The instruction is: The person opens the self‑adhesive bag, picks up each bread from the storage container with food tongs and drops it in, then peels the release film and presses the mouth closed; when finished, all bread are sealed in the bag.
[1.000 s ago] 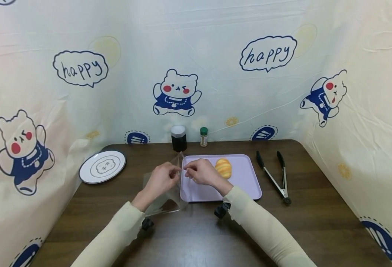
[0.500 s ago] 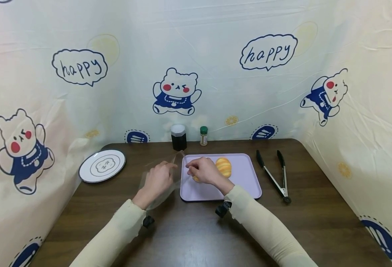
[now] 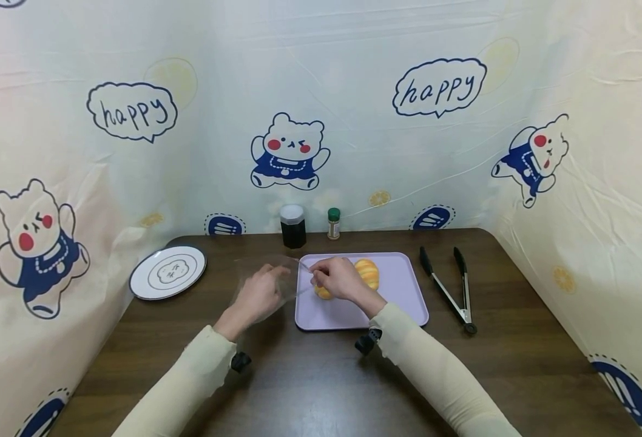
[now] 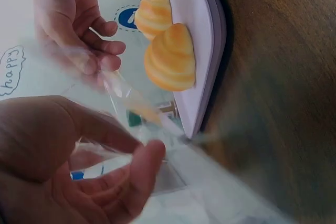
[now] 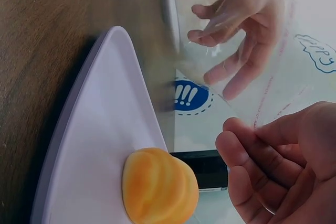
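Note:
A clear plastic bag (image 3: 293, 262) hangs between my hands, above the left side of the lilac tray (image 3: 392, 309). Thumb and index finger of my right hand (image 5: 283, 166) pinch the bag's edge. My left hand (image 4: 100, 156) is at the bag's other side, its fingers spread apart with film across them in the right wrist view (image 5: 249, 30). Whether those fingers lie inside the bag or behind one layer is hard to tell. Two bread rolls lie on the tray: one roll (image 3: 367, 273) farther back, another roll (image 3: 323, 294) partly behind my right hand.
A white plate (image 3: 168, 273) lies at the table's left. Metal tongs (image 3: 452, 291) with black tips rest spread right of the tray. At the back edge stand a dark jar (image 3: 293, 227) with a pale lid and a green-capped shaker bottle (image 3: 334, 224).
My hands have drawn apart, the left shifting slightly left and the right slightly right. The bag has lifted and now spans the gap between them, and the nearer roll has come into sight.

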{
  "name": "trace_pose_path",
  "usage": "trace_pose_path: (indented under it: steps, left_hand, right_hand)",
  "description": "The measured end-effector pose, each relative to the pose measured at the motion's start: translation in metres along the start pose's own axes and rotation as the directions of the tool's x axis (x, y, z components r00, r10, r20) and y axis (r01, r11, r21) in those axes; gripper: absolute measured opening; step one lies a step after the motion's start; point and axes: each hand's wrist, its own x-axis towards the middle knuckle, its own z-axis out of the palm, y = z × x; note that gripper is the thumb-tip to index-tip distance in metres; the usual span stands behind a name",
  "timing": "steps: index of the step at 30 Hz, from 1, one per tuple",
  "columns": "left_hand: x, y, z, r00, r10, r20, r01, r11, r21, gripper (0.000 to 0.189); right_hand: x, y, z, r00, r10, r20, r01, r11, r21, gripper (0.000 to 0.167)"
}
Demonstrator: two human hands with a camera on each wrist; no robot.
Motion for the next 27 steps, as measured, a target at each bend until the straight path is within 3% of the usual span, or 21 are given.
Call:
trace_pose_path:
  steps: [5, 12, 21, 27]
  left_hand:
    - [0.0001, -0.0028, 0.0009, 0.998, 0.05, -0.029, -0.051, 0.998, -0.034, 0.054]
    - [0.0014, -0.0025, 0.0025, 1.0, 0.027, 0.014, -0.026, 0.996, -0.09, 0.051]
    - [0.0035, -0.0035, 0.0052, 0.999, -0.007, 0.044, 0.012, 0.993, -0.114, 0.069]
    - [0.0045, -0.006, 0.0062, 0.999, -0.002, 0.042, 0.004, 0.998, -0.061, 0.054]
  right_hand:
    - [0.0006, 0.0025, -0.0001, 1.0, 0.013, -0.001, -0.013, 1.0, 0.009, 0.024]
    - [0.0011, 0.0034, 0.0004, 1.0, 0.008, 0.003, -0.008, 1.0, 0.022, 0.025]
    - [0.0018, 0.0052, 0.0012, 1.0, -0.011, 0.02, 0.011, 1.0, 0.027, 0.025]
    - [0.0017, 0.0059, 0.0019, 1.0, -0.015, 0.022, 0.015, 0.999, 0.035, 0.024]
